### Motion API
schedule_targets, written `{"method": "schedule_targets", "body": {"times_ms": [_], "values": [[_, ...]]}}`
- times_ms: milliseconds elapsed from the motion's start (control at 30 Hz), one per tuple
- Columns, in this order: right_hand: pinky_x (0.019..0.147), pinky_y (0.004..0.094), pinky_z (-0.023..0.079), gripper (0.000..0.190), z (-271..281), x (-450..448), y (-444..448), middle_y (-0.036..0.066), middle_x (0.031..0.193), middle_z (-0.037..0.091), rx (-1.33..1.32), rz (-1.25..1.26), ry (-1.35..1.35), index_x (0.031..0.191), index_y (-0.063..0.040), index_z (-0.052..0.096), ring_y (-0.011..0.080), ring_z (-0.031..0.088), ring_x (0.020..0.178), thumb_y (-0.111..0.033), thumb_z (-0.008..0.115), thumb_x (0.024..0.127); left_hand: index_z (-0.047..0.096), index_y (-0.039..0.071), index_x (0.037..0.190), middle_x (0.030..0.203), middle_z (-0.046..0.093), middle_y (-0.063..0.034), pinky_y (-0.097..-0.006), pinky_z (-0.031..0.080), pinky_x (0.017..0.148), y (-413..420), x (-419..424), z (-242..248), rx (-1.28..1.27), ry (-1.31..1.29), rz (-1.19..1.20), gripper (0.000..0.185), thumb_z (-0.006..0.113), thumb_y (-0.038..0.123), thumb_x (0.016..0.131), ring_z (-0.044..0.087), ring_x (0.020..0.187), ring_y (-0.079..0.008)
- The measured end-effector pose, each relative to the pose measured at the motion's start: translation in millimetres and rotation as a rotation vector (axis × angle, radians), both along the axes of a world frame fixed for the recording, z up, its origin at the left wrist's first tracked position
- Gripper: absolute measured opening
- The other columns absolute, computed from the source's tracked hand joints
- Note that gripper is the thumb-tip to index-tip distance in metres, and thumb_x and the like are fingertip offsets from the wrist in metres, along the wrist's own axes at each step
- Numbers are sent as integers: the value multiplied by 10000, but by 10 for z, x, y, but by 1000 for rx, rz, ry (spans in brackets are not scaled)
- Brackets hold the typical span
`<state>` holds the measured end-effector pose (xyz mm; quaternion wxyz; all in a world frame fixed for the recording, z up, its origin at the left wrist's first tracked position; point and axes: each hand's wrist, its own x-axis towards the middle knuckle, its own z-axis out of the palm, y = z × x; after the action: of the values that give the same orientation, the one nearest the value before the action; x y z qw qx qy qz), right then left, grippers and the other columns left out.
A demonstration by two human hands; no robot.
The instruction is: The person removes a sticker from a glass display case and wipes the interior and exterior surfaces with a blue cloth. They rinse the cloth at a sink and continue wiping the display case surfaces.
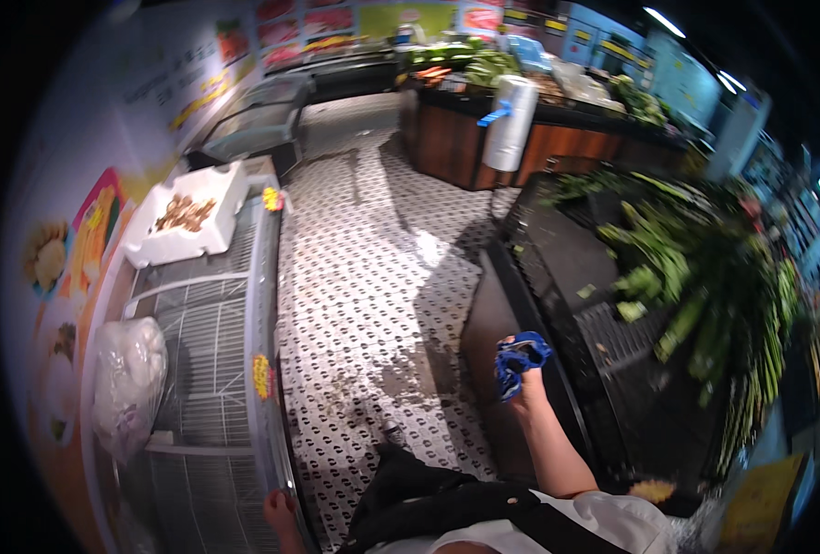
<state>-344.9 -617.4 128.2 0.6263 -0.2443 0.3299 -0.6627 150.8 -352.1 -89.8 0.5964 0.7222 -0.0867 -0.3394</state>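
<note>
My right hand [528, 385] grips a crumpled blue cloth [522, 352] beside the black edge of the vegetable display stand [552, 332]. Leafy green vegetables [718, 311] lie heaped on that stand, farther right. At the bottom left, my left hand [280, 509] is by the front rim of an open-topped chiller case [263, 436]. It is small and partly cut off, and whether its fingers touch the rim is unclear. Inside the case are wire racks [206, 346] and a clear plastic bag of pale contents [129, 381]. A white foam box [219, 201] with brown pieces of food sits at its far end.
A patterned floor aisle [361, 277] with dark wet marks runs between case and stand. Ahead, a roll of plastic bags [512, 124] stands before a wood-panelled produce counter [444, 142]. Glass-lidded freezers [257, 114] line the far left. A yellow board [756, 505] is at lower right.
</note>
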Motion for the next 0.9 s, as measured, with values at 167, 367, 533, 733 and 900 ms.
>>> {"method": "schedule_targets", "body": {"times_ms": [167, 367, 533, 733, 900], "values": [[601, 265, 515, 443, 34, 219, -1256, 6, 946, 604, 21, -65, -36, 1142, -127, 549, 119, 601, 773, -164, 773, 761, 610, 45, 892, 751, 610, -29, -243, 452, 498, -1764, 305, 257, -239, 20, -103, 123, 637, 162, 915, 549, 581, -105], [725, 273, 515, 424, -210, 75, -2735, 8, 1119, 600, 88, -56, 78, 1242, -169, 526, 151, 602, 926, -201, 684, 849, 627, 3, 1075, 938, 644, -63, -261, 542, 719, -4627, 69, 1193, -278, -81, -391, 224, 646, 105, 877, 634, 805, -140], [691, 279, 524, 440, -375, 271, -4095, 32, 1141, 594, -14, -52, -40, 1249, -134, 520, 161, 597, 902, -229, 697, 857, 600, -12, 1115, 931, 670, -74, -267, 537, 719, -6491, 83, 1347, -282, -89, -482, 251, 603, 148, 922, 656, 797, -153], [715, 298, 542, 449, -463, 525, -6133, 55, 1091, 623, 132, -147, 54, 1197, -122, 536, 191, 619, 915, -204, 734, 803, 604, 15, 1091, 899, 657, -68, -283, 549, 700, -7541, 702, 961, -151, 89, -179, 184, 595, 117, 939, 641, 753, -150], [741, 333, 544, 419, -402, 882, -7933, 81, 1136, 617, -26, -7, -36, 1215, -92, 530, 234, 621, 952, -191, 699, 845, 590, 15, 1132, 975, 666, -105, -299, 555, 716, -8102, 999, 944, 65, 16, -26, 249, 593, 163, 931, 658, 809, -183]]}}
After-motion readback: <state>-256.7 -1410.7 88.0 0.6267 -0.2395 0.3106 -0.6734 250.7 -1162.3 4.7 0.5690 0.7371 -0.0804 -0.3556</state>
